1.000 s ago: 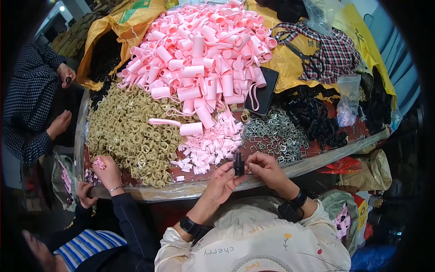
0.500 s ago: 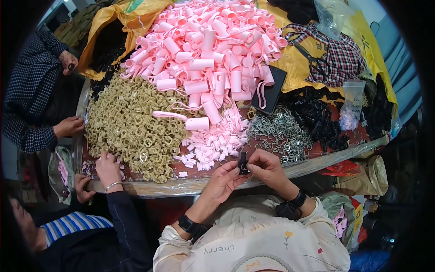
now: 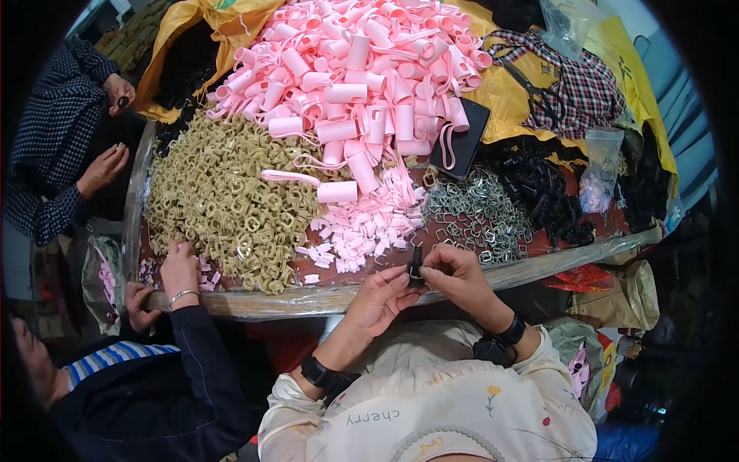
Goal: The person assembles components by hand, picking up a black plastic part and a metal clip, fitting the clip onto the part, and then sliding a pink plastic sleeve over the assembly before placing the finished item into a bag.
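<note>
Just over the table's near edge, my left hand (image 3: 379, 299) pinches a small black plastic part (image 3: 416, 266) between thumb and fingers. My right hand (image 3: 459, 281) grips the same part from the other side, its thumb and fingertips pressed against it. The part stands upright, narrow at the top, with a bit of shiny metal showing low on it. Beyond my hands lie a heap of small pink plastic pieces (image 3: 366, 231) and a pile of metal wire buckles (image 3: 477, 212). More black plastic parts (image 3: 539, 192) are heaped to the right.
Pink cylinders with straps (image 3: 346, 92) form a large heap at the back. Beige rings (image 3: 231, 208) cover the table's left side. A black phone-like slab (image 3: 466, 138) and scissors (image 3: 535, 88) lie right of the cylinders. Two co-workers' hands (image 3: 181, 273) (image 3: 104, 169) are at the left.
My hands have stayed together on the black part, which has shifted slightly. The far-left co-worker's lower hand has drawn back from the table edge.
</note>
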The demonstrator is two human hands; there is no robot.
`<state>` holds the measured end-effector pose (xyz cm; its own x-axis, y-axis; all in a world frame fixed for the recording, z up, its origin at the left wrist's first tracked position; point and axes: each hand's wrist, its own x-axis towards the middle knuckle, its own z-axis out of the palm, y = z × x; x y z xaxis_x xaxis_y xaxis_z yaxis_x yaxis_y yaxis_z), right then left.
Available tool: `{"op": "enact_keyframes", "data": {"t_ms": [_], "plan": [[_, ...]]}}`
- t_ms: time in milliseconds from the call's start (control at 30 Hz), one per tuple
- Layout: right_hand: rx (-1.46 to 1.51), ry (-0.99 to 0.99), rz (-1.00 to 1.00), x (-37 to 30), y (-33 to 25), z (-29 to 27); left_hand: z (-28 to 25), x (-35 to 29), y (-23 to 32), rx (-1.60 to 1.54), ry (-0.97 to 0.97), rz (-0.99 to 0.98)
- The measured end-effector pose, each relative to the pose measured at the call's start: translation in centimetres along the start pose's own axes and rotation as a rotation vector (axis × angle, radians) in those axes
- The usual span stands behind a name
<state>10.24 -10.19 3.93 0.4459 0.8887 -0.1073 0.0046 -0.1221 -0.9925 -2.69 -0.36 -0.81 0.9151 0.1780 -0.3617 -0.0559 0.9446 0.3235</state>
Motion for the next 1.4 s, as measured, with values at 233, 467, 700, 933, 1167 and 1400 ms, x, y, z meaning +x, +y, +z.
{"op": "enact_keyframes", "data": {"t_ms": [233,467,700,933,1167,1400], "plan": [[-0.18,0.016,-0.143,-0.2,0.5,-0.2,-0.1,-0.1,-0.2,-0.032,0.002,-0.026],[-0.454,0.021,-0.397,-0.3,-0.4,0.0,-0.1,-0.5,-0.1,-0.05,-0.031,-0.014],[-0.609,-0.101,-0.525,-0.2,-0.5,0.2,-0.9,-0.9,-0.1,-0.001,-0.018,0.004],[-0.66,-0.284,-0.611,1.6,-1.7,-0.3,-0.5,-1.0,1.4,0.07,0.041,-0.041],[-0.625,-0.342,-0.626,2.3,-1.7,1.6,-1.4,-2.5,1.9,0.019,0.081,0.024],[-0.493,-0.186,-0.486,2.1,0.2,3.7,-3.6,-2.4,1.3,0.038,0.075,0.172]]}}
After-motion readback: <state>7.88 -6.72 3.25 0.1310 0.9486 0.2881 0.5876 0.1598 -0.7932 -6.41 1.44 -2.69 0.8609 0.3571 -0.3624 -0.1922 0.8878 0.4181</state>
